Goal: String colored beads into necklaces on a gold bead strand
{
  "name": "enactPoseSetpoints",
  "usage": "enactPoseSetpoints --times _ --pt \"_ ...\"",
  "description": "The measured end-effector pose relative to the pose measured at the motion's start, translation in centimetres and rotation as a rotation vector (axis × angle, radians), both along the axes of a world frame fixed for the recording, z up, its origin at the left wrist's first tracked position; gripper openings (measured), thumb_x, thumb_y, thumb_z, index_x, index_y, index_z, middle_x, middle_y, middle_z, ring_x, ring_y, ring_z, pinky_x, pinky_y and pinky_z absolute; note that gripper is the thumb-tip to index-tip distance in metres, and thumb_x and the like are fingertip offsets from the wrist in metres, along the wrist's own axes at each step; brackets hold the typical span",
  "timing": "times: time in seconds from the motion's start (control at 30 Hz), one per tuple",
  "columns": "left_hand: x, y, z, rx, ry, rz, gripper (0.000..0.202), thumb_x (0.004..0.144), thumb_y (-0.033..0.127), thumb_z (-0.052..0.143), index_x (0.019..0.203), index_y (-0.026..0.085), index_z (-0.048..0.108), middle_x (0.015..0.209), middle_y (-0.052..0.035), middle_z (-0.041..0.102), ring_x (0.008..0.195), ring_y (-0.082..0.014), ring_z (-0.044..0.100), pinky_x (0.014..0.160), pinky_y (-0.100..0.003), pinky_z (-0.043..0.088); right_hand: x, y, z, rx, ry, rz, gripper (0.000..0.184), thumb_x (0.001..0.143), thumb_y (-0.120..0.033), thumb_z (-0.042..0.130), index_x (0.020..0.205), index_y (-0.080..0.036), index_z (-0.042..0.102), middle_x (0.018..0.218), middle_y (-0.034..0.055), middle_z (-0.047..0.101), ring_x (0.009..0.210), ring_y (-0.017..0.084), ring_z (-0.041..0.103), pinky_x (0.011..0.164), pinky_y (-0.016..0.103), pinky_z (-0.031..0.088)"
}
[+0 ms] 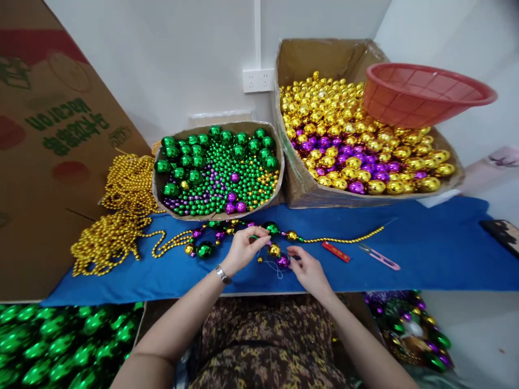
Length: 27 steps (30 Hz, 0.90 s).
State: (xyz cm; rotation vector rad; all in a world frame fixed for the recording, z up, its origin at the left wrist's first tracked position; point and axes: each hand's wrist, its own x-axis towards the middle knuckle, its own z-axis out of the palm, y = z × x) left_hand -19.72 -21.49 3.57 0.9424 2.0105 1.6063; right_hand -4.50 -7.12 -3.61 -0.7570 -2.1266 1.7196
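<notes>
My left hand [243, 247] is pinched on a strand of green, gold and purple beads [227, 233] lying on the blue cloth [438, 254]. A gold ball [274, 250] sits just right of its fingertips. My right hand [307, 266] is closed beside a purple bead [283, 261], with thin white thread [275, 267] looping between the two hands. A watch is on my left wrist. A thin gold bead string [344, 239] runs off to the right from the strand.
A cardboard tray of green beads [217, 167] and a box of gold and purple balls [357, 146] stand behind, with a red basket [421, 92] on the box. Gold bead strings [117, 216] pile at left. A red lighter [335, 252] and pink snips [381, 257] lie to the right.
</notes>
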Motion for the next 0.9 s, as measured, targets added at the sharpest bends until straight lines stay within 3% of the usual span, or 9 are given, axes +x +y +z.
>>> enactPoseSetpoints --times 0.1,0.2,0.3,0.4,0.53,0.63,0.73,0.8,0.9 --pt "0.3 0.8 2.6 0.005 0.224 -0.059 0.015 0.08 0.032 0.063 0.076 0.018 0.065 0.094 -0.0075 0.07 0.088 -0.0184 0.063 0.077 -0.03 0.048 0.1 1.0 2.9 0.085 0.026 0.043 0.028 0.079 -0.03 0.057 0.107 -0.029 0.065 0.101 0.0035 0.069 0.069 0.018 0.064 0.064 0.032 0.052" --pt "0.3 1.8 5.6 0.046 0.324 -0.111 0.013 0.082 0.03 0.061 0.075 0.018 0.064 0.092 -0.0069 0.07 0.089 -0.0179 0.063 0.081 -0.031 0.048 -0.3 1.0 5.7 0.14 0.095 0.142 0.037 0.084 -0.033 0.054 0.121 -0.03 0.058 0.112 0.0039 0.065 0.07 0.018 0.064 0.068 0.034 0.052" --pt "0.4 2.6 7.8 0.097 0.314 -0.13 0.011 0.081 0.027 0.062 0.076 0.018 0.064 0.091 -0.007 0.07 0.089 -0.0179 0.063 0.083 -0.033 0.048 -1.0 0.5 7.2 0.205 0.153 0.204 0.029 0.086 -0.034 0.054 0.113 -0.031 0.064 0.108 0.0032 0.066 0.085 0.022 0.064 0.077 0.037 0.051" --pt "0.6 3.1 8.3 0.154 0.226 -0.118 0.011 0.08 0.027 0.063 0.077 0.017 0.065 0.088 -0.007 0.07 0.084 -0.0175 0.064 0.076 -0.03 0.05 -1.4 0.5 7.5 0.286 0.193 0.191 0.022 0.088 -0.034 0.051 0.099 -0.03 0.07 0.098 0.0037 0.068 0.094 0.023 0.062 0.085 0.039 0.049" --pt "0.7 3.2 7.4 0.222 0.056 -0.051 0.014 0.078 0.029 0.065 0.078 0.015 0.065 0.081 -0.006 0.069 0.073 -0.0152 0.063 0.066 -0.026 0.05 -1.4 1.3 7.2 0.428 0.215 0.176 0.021 0.088 -0.034 0.052 0.098 -0.029 0.07 0.1 0.0048 0.067 0.096 0.022 0.061 0.09 0.038 0.047" --pt "0.7 3.2 6.2 0.241 -0.007 -0.006 0.015 0.078 0.03 0.064 0.081 0.015 0.064 0.081 -0.0055 0.068 0.074 -0.0142 0.063 0.067 -0.025 0.051 -1.4 1.5 6.8 0.412 0.188 0.202 0.023 0.089 -0.038 0.05 0.097 -0.027 0.068 0.09 0.0056 0.068 0.085 0.021 0.064 0.083 0.036 0.05" --pt "1.1 3.1 4.2 0.276 -0.016 0.008 0.026 0.083 0.028 0.058 0.106 0.016 0.059 0.098 -0.0078 0.067 0.087 -0.016 0.063 0.078 -0.029 0.051 -1.3 1.3 6.8 0.334 0.142 0.124 0.029 0.091 -0.044 0.044 0.095 -0.023 0.064 0.081 0.0049 0.067 0.063 0.017 0.063 0.067 0.031 0.052" --pt "1.9 2.9 2.3 0.232 0.066 -0.068 0.039 0.084 0.025 0.055 0.122 0.018 0.049 0.111 -0.0099 0.062 0.097 -0.0176 0.061 0.085 -0.033 0.049 -1.3 1.0 7.1 0.247 0.119 0.098 0.031 0.092 -0.045 0.04 0.096 -0.022 0.06 0.073 0.0021 0.064 0.053 0.013 0.06 0.057 0.027 0.051" --pt "3.5 3.0 -1.2 0.086 0.3 -0.319 0.045 0.08 0.022 0.058 0.124 0.018 0.047 0.119 -0.0109 0.058 0.109 -0.021 0.055 0.094 -0.038 0.044 -1.3 0.5 8.1 0.117 0.166 0.092 0.03 0.093 -0.045 0.038 0.096 -0.021 0.056 0.062 -0.0026 0.057 0.051 0.011 0.056 0.052 0.022 0.047"
